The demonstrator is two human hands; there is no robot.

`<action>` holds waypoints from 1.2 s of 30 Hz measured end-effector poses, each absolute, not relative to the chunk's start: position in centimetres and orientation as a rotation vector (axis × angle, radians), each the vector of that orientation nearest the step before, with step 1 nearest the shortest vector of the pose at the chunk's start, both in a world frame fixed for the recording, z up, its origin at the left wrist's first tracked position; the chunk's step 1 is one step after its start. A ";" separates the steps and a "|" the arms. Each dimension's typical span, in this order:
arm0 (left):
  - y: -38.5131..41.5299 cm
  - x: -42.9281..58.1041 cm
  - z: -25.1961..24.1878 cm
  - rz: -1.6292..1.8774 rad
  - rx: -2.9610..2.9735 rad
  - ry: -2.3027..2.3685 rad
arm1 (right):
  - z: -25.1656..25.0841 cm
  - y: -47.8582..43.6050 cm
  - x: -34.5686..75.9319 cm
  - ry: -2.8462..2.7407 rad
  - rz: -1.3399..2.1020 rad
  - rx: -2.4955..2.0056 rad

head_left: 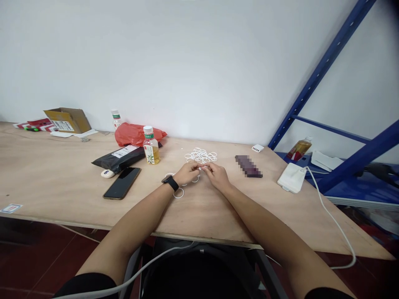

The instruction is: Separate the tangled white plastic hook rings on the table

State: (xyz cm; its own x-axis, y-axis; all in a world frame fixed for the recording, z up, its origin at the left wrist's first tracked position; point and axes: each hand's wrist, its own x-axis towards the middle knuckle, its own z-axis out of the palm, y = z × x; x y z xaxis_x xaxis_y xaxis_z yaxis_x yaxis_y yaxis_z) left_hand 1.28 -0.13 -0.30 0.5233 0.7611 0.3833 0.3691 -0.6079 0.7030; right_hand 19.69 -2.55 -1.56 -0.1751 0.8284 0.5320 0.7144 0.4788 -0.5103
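My left hand (188,172) and my right hand (218,175) meet over the plywood table (62,182), fingertips pinched together on a small white ring (202,167). A black watch sits on my left wrist. A pile of white rings (201,155) lies just beyond my hands. A few more white rings (178,193) lie under and beside my left wrist.
A black phone (122,183) lies left of my hands, with a tea bottle (151,145), black parcel (120,158) and red bag (134,133) behind it. A cardboard box (67,119) sits far left. A white charger (292,177) with cable and a blue rack (324,66) stand right.
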 end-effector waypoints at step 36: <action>-0.3 1.0 -0.3 0.997 2.513 0.849 | -1.7 -2.6 19.8 -1.917 0.244 -1.200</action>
State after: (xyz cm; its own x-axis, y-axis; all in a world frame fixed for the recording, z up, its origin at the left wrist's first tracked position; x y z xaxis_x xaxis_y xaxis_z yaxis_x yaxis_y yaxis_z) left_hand 0.96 -0.33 -0.26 0.5831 0.6255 0.5184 0.4124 -0.7777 0.4745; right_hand 19.78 -2.64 -1.70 -0.1887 0.8144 0.5488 0.6506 0.5223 -0.5513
